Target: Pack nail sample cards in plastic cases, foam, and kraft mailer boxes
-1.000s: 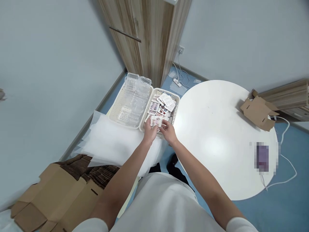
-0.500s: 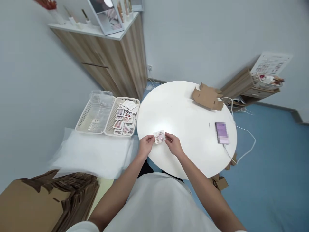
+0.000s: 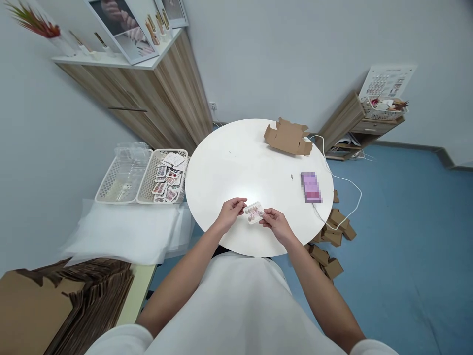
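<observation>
A small white pack (image 3: pixel 254 212) with rows of pinkish, nail-like pieces is held just above the front part of the round white table. My right hand (image 3: pixel 278 225) pinches its right edge, thumb and fingers closed on it. At the pack's left edge is my left hand (image 3: pixel 231 213), its thumb and fingers drawn together against the corner. The pack lies tilted, its filled face turned up. To the left, a white basket (image 3: pixel 147 190) holds several similar packs (image 3: pixel 171 181), loosely heaped.
The round table (image 3: pixel 221 158) bears an unfolded brown carton (image 3: pixel 288 137) and a blurred purple phone-like device (image 3: pixel 311 187) with a white cable. Left are another basket (image 3: pixel 105 190), white sheets (image 3: pixel 121 229) and stacked flat cardboard (image 3: pixel 33 310). Small brown boxes (image 3: pixel 334 268) lie on the floor at right.
The view has shifted, so the table and baskets appear further left. The pack has turned in my hands. My left fingers now sit higher on its edge, while the right hand grips its lower right.
</observation>
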Action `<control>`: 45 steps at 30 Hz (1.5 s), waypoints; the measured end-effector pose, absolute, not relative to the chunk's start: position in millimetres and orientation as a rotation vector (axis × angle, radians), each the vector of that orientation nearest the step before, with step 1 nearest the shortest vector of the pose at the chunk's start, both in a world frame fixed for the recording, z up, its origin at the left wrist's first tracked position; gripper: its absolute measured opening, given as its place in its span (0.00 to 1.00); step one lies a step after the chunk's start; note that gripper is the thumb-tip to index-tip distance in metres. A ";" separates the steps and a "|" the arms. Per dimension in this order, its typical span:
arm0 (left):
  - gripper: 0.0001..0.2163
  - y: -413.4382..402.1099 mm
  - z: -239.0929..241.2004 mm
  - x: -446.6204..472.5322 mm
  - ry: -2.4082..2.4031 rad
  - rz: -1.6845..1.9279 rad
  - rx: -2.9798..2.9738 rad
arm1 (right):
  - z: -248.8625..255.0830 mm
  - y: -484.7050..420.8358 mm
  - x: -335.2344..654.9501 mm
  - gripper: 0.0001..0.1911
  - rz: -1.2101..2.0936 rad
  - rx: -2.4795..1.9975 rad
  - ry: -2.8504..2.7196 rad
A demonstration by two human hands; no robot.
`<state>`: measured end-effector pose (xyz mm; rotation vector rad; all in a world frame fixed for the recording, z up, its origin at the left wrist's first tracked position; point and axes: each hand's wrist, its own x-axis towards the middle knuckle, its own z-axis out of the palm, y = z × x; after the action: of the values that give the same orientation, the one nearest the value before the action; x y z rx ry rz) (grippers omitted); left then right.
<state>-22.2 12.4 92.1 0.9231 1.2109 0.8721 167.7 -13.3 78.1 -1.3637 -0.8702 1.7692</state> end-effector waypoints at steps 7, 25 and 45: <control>0.15 3.4 91.1 -30.0 1.202 0.844 0.941 | 79.6 -28.3 162.8 0.16 1.828 -1.300 -0.664; 0.13 7.7 98.7 -45.0 1.037 0.589 1.008 | 94.6 -10.3 157.3 0.18 1.542 -1.407 -1.026; 0.12 -3.0 81.7 -23.4 1.101 0.670 0.952 | 85.6 -18.4 181.1 0.18 1.599 -1.359 -0.937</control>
<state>-23.4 -3.0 81.7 0.9522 1.1010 0.6705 181.1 -18.4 85.6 -1.3594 -0.9372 1.5995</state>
